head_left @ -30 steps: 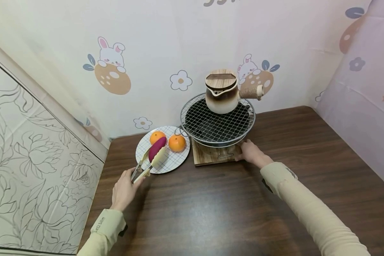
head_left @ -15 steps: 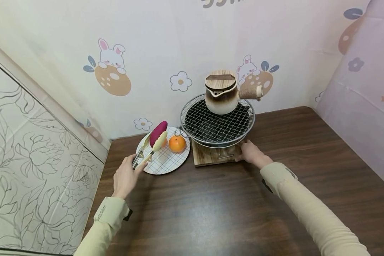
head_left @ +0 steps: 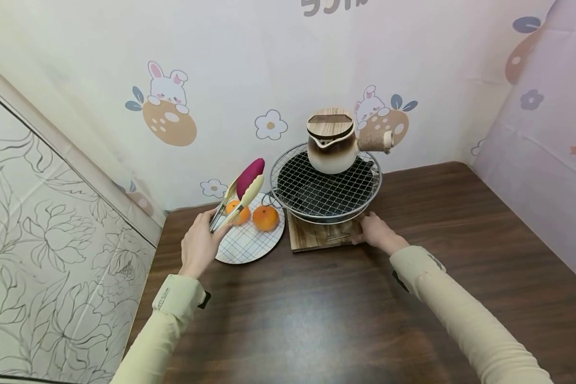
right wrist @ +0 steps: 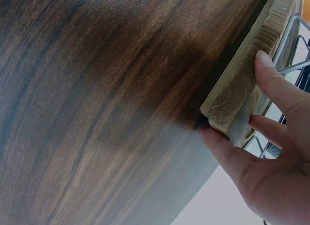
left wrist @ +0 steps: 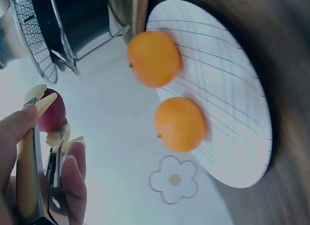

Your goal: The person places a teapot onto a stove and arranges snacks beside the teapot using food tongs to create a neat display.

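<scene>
- Left hand (head_left: 201, 242): fingers clamped on tongs (head_left: 250, 192); purple potato (head_left: 250, 176) pinched just beyond them.
- Slack squeeze could drop it onto oranges (head_left: 265, 218).
- Right hand (head_left: 378, 233): fingers gripping board (head_left: 312, 235); a jerk might topple the pot (head_left: 333, 158).

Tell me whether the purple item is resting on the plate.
No, the left wrist view shows the purple item gripped in the tongs, with a visible gap between it and the plate.

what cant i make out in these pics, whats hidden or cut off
Inside of the pot: head view, covered by the wooden lid.
Handle end of the tongs: head view, behind the left hand; left wrist view, cut off by the bottom edge.
Wall lettering: head view, cut off by the top edge.
</scene>
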{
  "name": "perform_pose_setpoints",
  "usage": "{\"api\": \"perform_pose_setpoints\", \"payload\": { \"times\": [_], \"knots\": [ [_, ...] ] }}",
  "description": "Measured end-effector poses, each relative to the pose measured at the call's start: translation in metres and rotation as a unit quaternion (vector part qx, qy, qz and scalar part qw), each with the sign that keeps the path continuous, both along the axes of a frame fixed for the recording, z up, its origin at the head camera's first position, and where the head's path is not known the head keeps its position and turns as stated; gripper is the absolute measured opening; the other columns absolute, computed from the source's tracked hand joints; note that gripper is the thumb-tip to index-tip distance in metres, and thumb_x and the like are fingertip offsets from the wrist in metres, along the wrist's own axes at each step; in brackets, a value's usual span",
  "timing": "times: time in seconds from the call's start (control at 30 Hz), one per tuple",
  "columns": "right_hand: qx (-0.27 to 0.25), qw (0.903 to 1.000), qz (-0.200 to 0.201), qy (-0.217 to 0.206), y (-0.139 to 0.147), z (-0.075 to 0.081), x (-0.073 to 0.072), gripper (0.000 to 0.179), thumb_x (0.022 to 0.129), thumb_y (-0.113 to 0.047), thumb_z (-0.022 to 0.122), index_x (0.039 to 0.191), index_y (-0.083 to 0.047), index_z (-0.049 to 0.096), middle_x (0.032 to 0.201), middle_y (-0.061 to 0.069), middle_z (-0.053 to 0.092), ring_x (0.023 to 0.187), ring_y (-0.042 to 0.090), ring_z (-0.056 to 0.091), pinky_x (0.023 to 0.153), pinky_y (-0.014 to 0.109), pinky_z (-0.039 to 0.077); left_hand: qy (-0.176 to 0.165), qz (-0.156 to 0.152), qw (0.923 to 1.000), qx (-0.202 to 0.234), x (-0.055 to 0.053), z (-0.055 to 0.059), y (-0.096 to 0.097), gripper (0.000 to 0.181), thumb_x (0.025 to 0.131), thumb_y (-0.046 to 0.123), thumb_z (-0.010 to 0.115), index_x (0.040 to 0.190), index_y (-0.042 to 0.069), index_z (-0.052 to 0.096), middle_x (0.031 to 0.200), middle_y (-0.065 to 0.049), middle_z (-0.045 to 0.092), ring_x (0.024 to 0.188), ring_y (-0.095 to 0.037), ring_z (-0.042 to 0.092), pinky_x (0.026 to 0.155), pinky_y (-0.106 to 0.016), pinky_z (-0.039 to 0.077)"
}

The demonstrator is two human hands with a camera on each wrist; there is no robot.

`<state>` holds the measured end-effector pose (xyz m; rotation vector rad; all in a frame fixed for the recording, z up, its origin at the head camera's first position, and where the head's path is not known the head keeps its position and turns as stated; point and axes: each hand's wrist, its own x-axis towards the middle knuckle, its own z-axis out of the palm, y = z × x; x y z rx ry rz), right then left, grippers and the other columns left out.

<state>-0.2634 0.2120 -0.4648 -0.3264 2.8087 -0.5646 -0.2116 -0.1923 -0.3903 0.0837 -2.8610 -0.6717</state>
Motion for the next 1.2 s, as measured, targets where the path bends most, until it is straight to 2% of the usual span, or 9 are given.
{"api": "perform_pose_setpoints", "payload": {
  "times": [0.43, 0.73, 0.87, 1.07, 1.2],
  "knots": [
    [0.004, 0.9998, 0.002, 0.018, 0.0, 0.0, 0.0, 0.086, 0.079, -0.026, 0.079, 0.145, 0.006, 0.035, 0.129, 0.037, 0.053, 0.129, 0.056, 0.035, 0.1, 0.059, 0.042, -0.002, -0.027, 0.9996, -0.002, -0.016, 0.016, 0.019, 0.065, 0.09, 0.052, 0.061, 0.141, 0.013, 0.048, 0.133, -0.01, 0.058, 0.104, -0.032, 0.062, 0.081, -0.05, 0.048],
    [0.0, 0.9999, 0.0, 0.011, 0.0, -0.002, 0.001, 0.084, 0.08, -0.026, 0.078, 0.145, 0.007, 0.035, 0.134, 0.039, 0.046, 0.128, 0.056, 0.037, 0.098, 0.059, 0.043, -0.02, -0.032, 0.9992, -0.012, -0.024, 0.024, 0.03, 0.067, 0.089, 0.055, 0.06, 0.141, 0.014, 0.048, 0.134, -0.01, 0.058, 0.102, -0.03, 0.061, 0.08, -0.048, 0.048],
    [0.0, 0.9999, 0.0, 0.011, 0.001, -0.003, 0.0, 0.083, 0.08, -0.026, 0.078, 0.144, 0.006, 0.036, 0.132, 0.038, 0.048, 0.128, 0.055, 0.037, 0.098, 0.059, 0.043, -0.02, -0.037, 0.9989, -0.019, -0.027, 0.028, 0.035, 0.065, 0.089, 0.055, 0.06, 0.14, 0.016, 0.049, 0.132, -0.008, 0.059, 0.106, -0.029, 0.061, 0.081, -0.049, 0.049],
    [0.0, 1.0, -0.002, 0.009, 0.001, -0.002, 0.0, 0.084, 0.08, -0.026, 0.078, 0.146, 0.006, 0.034, 0.133, 0.039, 0.047, 0.128, 0.056, 0.036, 0.098, 0.059, 0.043, -0.027, -0.041, 0.9982, -0.034, -0.031, 0.034, 0.044, 0.066, 0.089, 0.056, 0.059, 0.139, 0.013, 0.049, 0.132, -0.007, 0.059, 0.109, -0.029, 0.061, 0.084, -0.05, 0.05],
    [0.001, 0.9999, 0.001, 0.01, 0.0, -0.001, 0.0, 0.084, 0.08, -0.027, 0.078, 0.145, 0.006, 0.035, 0.133, 0.038, 0.048, 0.129, 0.056, 0.035, 0.098, 0.059, 0.043, -0.024, -0.042, 0.9978, -0.046, -0.034, 0.037, 0.049, 0.066, 0.089, 0.055, 0.06, 0.138, 0.012, 0.05, 0.13, -0.008, 0.06, 0.108, -0.029, 0.062, 0.082, -0.049, 0.052]
  ]
}}
